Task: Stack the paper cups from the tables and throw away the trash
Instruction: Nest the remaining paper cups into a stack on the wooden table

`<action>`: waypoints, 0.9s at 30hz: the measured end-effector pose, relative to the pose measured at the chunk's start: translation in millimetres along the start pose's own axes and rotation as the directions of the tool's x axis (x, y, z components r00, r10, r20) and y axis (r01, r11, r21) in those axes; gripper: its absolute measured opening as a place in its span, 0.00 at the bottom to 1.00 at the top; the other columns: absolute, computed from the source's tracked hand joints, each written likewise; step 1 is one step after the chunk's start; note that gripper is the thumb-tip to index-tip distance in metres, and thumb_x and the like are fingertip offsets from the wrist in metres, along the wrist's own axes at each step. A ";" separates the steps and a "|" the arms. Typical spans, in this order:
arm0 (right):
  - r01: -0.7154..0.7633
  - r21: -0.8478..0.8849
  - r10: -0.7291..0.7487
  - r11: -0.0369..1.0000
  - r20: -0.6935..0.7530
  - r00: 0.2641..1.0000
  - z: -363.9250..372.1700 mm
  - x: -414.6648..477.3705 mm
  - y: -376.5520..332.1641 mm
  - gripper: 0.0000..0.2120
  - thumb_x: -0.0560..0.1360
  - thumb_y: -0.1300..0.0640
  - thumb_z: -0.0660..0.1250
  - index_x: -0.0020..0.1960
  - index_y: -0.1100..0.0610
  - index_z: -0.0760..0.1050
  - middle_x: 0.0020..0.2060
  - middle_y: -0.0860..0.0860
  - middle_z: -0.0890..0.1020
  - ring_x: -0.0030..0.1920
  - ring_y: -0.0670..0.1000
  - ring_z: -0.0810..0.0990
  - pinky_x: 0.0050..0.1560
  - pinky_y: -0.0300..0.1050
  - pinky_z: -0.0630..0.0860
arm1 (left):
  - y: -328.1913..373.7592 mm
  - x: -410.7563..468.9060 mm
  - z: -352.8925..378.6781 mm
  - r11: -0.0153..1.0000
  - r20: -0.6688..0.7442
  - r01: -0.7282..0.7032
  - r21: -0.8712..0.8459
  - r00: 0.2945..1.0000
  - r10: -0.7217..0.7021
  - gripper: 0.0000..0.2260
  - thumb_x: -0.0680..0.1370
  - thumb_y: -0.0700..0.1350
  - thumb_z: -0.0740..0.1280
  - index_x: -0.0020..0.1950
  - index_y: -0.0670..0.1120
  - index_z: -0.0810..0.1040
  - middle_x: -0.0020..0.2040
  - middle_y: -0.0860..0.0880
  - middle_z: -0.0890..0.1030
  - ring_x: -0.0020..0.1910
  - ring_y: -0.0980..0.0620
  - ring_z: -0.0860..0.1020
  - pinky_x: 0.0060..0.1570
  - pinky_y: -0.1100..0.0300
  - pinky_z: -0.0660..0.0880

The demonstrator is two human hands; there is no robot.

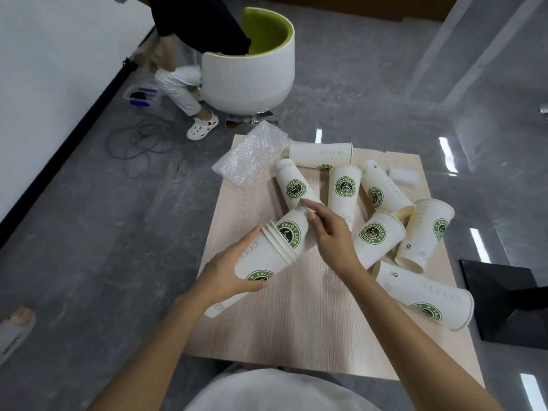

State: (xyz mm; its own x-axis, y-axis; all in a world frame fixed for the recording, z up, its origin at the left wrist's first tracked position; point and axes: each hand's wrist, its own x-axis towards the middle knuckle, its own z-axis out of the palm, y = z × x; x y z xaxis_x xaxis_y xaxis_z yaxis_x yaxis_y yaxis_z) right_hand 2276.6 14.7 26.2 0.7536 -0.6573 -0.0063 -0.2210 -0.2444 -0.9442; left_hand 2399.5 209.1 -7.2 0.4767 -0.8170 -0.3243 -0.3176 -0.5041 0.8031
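White paper cups with a green coffee logo lie scattered on a light wooden table (296,321). My left hand (228,271) grips a tilted stack of nested cups (261,256) over the table's left side. My right hand (332,235) holds the far end of the cup (292,231) that sticks out of the stack's mouth. Several loose cups lie on their sides beyond and to the right, among them one (292,185) just past my right fingers, one (376,238) beside my right wrist and a long one (424,295) near my right forearm.
A sheet of bubble wrap (252,155) hangs over the table's far left corner, and a small white piece (403,175) lies at the far right. A person sits by a white and green chair (252,69) beyond the table. Cables (139,143) lie on the floor; a black base (504,298) stands at right.
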 end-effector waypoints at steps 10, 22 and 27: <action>0.005 0.037 -0.010 0.999 0.124 0.992 12.4 -5.5 1.3 0.13 0.80 0.58 0.60 0.64 0.51 0.75 0.51 0.63 0.81 0.55 0.60 0.77 0.58 0.44 0.72 | 6.3 0.1 1.2 0.999 -0.016 -0.010 0.048 1.000 0.010 0.48 0.65 0.58 0.78 0.72 0.77 0.49 0.62 0.61 0.75 0.55 0.56 0.77 0.53 0.47 0.79; -0.054 0.113 0.044 0.992 0.087 0.995 30.2 -14.5 -2.9 0.12 0.80 0.60 0.60 0.60 0.51 0.76 0.32 0.31 0.76 0.36 0.37 0.72 0.44 0.33 0.68 | 16.4 3.0 8.0 0.996 -0.084 0.011 0.093 0.996 -0.003 0.47 0.66 0.60 0.77 0.72 0.77 0.47 0.61 0.62 0.74 0.52 0.57 0.76 0.52 0.53 0.77; -0.086 0.125 0.077 0.988 0.077 0.994 27.1 -12.0 -1.2 0.11 0.80 0.61 0.61 0.60 0.56 0.77 0.29 0.34 0.75 0.32 0.38 0.71 0.39 0.31 0.66 | 12.3 6.7 12.3 0.997 -0.071 0.001 0.074 0.997 0.004 0.47 0.67 0.60 0.77 0.72 0.76 0.47 0.67 0.60 0.70 0.57 0.55 0.75 0.55 0.48 0.77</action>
State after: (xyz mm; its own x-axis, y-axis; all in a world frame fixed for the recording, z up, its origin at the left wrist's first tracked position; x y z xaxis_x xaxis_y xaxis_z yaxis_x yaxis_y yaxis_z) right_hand 2284.6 42.2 18.5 0.7797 -0.6175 -0.1039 -0.2058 -0.0959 -0.9739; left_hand 2388.7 194.0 -5.6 0.5321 -0.7974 -0.2846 -0.3771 -0.5241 0.7636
